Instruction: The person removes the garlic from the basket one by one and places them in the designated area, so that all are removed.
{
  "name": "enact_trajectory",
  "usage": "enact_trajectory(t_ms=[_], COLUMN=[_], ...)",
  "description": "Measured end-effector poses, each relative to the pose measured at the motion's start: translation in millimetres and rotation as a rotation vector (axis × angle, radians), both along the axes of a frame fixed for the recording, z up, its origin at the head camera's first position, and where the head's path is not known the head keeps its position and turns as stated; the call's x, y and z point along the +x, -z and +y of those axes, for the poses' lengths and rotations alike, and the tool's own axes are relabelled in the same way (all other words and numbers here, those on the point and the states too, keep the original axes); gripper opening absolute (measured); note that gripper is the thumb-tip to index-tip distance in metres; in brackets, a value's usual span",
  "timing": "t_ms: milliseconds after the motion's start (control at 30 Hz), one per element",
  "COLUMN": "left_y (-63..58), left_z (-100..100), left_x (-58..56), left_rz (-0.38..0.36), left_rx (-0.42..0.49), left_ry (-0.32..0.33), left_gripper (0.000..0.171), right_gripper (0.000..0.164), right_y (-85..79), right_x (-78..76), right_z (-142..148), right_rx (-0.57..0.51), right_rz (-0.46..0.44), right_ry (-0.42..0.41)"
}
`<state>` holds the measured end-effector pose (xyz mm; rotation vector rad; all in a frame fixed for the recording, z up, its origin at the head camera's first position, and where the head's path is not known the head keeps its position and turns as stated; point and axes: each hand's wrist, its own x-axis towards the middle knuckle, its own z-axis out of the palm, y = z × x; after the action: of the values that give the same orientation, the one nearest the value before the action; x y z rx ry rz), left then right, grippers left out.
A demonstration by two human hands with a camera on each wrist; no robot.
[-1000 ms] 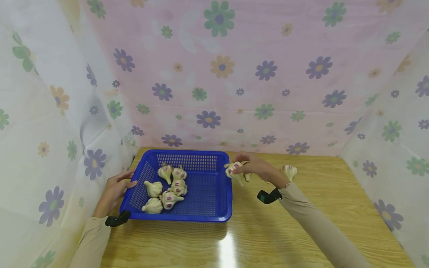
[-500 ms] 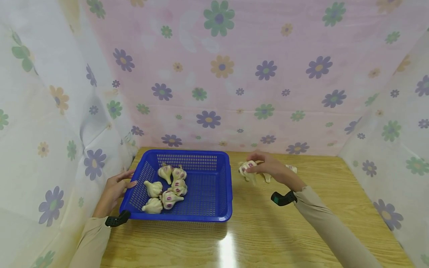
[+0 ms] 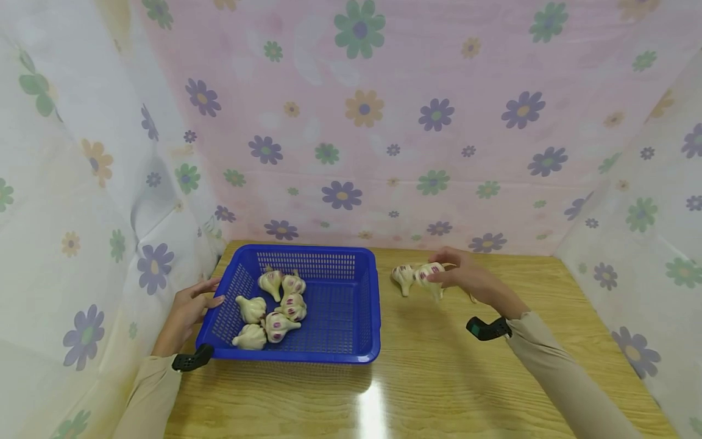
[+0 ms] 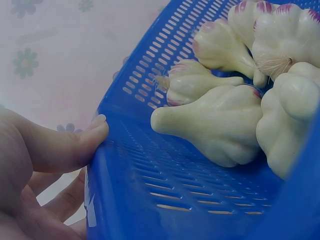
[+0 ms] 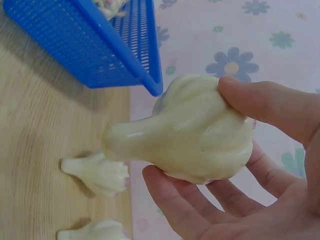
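Observation:
My right hand holds a garlic bulb between thumb and fingers, raised right of the basket. The bulb is pale with purple streaks, its stem pointing down in the head view. Just left of it, another garlic bulb lies on the table; more table bulbs are mostly hidden behind the hand. With the thumb on the rim and the fingers outside the wall, my left hand grips the left side of a blue plastic basket. Several garlic bulbs lie in the basket's left half.
The wooden table runs back to a pink flowered cloth, with white flowered cloth on both sides. In the right wrist view, a table bulb lies below the basket, and a second is cut off by the lower edge.
My right hand has moved right, away from the basket, with the garlic bulb in its grip. A table bulb it covered now shows. My left hand and the basket stay put.

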<state>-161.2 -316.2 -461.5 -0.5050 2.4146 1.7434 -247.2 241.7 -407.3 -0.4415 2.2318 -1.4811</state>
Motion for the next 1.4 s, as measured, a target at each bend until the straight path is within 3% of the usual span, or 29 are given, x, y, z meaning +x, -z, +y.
enact_trajectory(t_ms=[333, 467, 933, 1400], left_y=[2.3, 4.7, 1.0, 0.0], left_z=[-2, -3, 0, 3], left_x=[0.9, 0.2, -1.3, -2.2], left_rz=[0.009, 0.013, 0.003, 0.003], left_rx=[-0.015, -0.009, 0.001, 0.004], left_ry=[0.012, -0.020, -0.011, -0.035], left_gripper=[0.066, 0.066, 0.062, 0.060], right_gripper=[0.050, 0.056, 0.061, 0.069], right_y=[6.7, 9.4, 16.5, 32.9], right_x=[-1.7, -4.7, -7.6, -21.1], right_z=[32, 45, 79, 111], right_rx=[0.022, 0.030, 0.058, 0.123], right_rz=[0.021, 0.011, 0.031, 0.030], right_ry=[0.061, 0.108, 0.224, 0.307])
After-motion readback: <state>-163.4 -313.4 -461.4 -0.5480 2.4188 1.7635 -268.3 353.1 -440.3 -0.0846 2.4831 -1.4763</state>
